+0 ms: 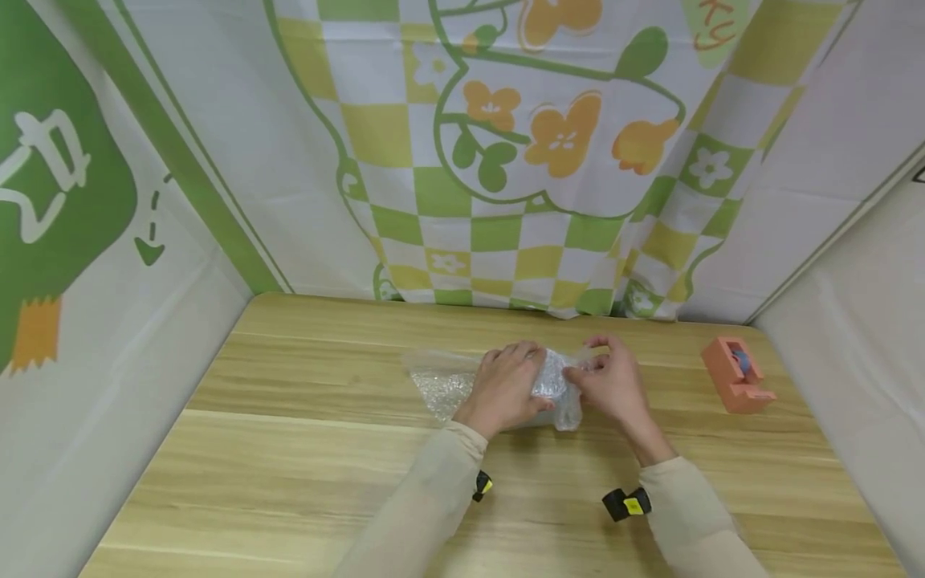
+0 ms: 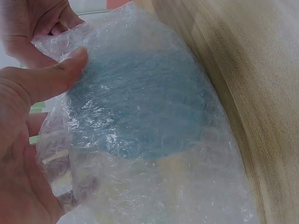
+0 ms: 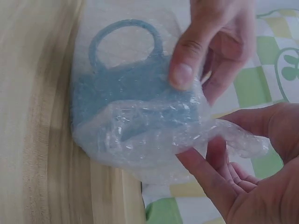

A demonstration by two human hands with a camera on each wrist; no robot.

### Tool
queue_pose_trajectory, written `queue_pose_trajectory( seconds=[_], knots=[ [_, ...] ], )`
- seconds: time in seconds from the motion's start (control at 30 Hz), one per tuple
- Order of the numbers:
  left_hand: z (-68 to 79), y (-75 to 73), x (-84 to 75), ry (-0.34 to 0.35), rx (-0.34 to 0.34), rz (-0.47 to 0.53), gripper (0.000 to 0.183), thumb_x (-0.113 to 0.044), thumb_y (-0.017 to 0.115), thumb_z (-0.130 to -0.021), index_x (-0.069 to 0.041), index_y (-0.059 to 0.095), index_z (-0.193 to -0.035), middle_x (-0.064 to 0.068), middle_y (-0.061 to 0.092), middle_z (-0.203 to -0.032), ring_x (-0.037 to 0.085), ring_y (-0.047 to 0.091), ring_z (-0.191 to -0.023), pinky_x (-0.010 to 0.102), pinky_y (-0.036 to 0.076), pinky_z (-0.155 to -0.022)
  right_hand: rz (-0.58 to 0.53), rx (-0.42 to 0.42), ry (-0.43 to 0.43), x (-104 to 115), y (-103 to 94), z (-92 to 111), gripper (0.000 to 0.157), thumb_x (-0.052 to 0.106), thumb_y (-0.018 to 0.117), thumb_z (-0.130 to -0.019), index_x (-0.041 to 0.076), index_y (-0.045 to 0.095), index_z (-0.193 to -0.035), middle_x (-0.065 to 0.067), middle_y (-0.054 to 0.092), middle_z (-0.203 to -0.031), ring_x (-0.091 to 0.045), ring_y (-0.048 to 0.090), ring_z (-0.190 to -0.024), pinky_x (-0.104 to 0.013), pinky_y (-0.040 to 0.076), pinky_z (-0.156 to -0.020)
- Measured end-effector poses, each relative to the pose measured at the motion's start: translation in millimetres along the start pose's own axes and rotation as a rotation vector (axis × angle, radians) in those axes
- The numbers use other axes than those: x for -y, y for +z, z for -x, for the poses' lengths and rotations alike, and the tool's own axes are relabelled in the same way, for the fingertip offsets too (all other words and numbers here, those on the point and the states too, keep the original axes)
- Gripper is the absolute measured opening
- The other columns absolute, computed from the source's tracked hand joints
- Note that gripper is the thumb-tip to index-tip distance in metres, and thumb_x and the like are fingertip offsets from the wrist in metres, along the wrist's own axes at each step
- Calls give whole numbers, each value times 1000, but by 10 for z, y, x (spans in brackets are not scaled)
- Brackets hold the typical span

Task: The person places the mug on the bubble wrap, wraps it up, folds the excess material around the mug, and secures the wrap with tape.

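Observation:
A light blue mug [image 3: 135, 84] with a round handle shows through clear bubble wrap [image 3: 140, 149], which is folded over one end of it. My left hand [image 1: 503, 389] grips the wrapped mug, with the thumb on one side and the fingers over the other. At the right end, my right hand [image 1: 614, 385] pinches a gathered flap of the wrap between thumb and fingers. A flat length of bubble wrap [image 1: 441, 393] spreads over the table to the left of the mug. The left hand hides part of the bundle in the head view.
An orange tape dispenser [image 1: 733, 377] with a blue roll stands at the table's right side. Behind the wooden table [image 1: 253, 482] hangs a green, yellow and white checked curtain [image 1: 491, 241]. Pale walls rise at both sides.

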State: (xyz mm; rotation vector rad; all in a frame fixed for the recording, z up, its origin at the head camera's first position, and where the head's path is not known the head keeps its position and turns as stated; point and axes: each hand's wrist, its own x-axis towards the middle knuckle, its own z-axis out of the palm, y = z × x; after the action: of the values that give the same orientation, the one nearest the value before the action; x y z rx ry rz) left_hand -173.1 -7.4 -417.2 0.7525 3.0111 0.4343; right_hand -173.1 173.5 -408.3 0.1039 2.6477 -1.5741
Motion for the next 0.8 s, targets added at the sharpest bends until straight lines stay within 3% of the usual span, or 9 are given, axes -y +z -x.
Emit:
queue_pose_trajectory(
  seconds=[0.2,0.57,0.67,0.8],
  knots=[
    [24,-8,-7,16,-10,-1,80,-48,80,-83,-13,51,-149,9,47,-154,28,46,-139,50,38,-112,-98,20,29,-33,-35,-8,55,5,74,-90,-6,42,-133,-13,65,-82,-17,63,-61,-36,60,-58],
    [14,7,13,26,-3,13,80,-49,79,-84,-16,50,-150,9,47,-154,27,46,-139,49,37,-112,-38,-46,9,-65,16,-25,52,-3,74,-84,-5,44,-127,-7,54,-73,-13,54,-54,-28,54,-50],
    [4,13,21,20,-1,9,80,-49,79,-83,-16,50,-150,8,46,-154,27,46,-139,48,37,-112,45,-90,-31,-52,49,-28,51,-2,74,-82,-5,48,-126,-9,58,-74,-15,56,-57,-28,52,-50],
    [3,14,27,11,-6,26,79,-48,81,-83,-17,51,-149,7,47,-154,26,46,-139,48,37,-112,234,-173,-112,-17,115,0,54,3,74,-78,-3,53,-128,-17,69,-86,-27,66,-70,-39,55,-60]
  ],
)
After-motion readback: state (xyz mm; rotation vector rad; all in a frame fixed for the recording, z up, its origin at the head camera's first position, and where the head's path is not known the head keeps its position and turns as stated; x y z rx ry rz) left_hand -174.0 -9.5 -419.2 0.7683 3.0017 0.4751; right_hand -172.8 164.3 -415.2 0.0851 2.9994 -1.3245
